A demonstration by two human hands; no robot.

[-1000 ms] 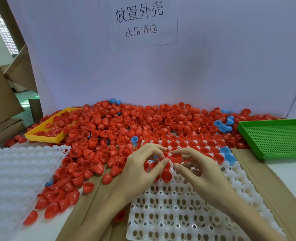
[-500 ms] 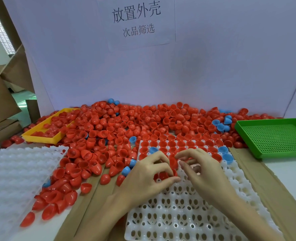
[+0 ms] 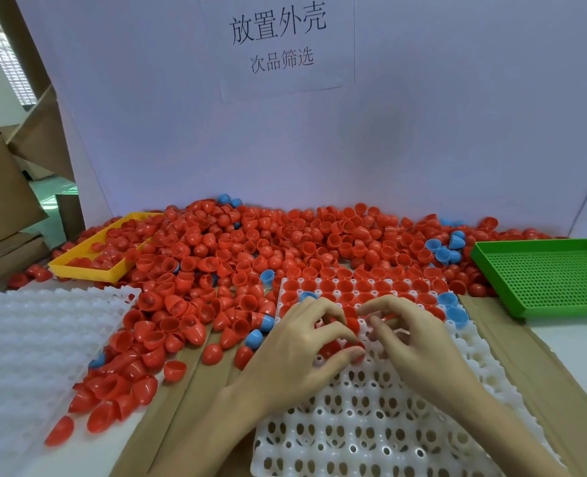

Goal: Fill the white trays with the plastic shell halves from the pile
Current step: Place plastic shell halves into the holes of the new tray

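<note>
White backboard; red shell pile (image 3: pixel 285 249) spreads at 12 o'clock. Both hands have dropped lower on the tray (image 3: pixel 371 432). Left hand (image 3: pixel 299 352) grasps red shells (image 3: pixel 352 346); right hand (image 3: pixel 419 342) curled, contents hidden.

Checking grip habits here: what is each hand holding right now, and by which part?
The left hand holds red shell halves under curled fingers; the grip point is hidden. The right hand has curled fingertips at the white tray; whether they hold anything cannot be told.

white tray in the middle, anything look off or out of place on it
Mostly tidy: the far rows of the tray hold red shells. A few blue shells sit among them at its right edge, and another near the left hand. The pile also spills into the yellow tray.
</note>
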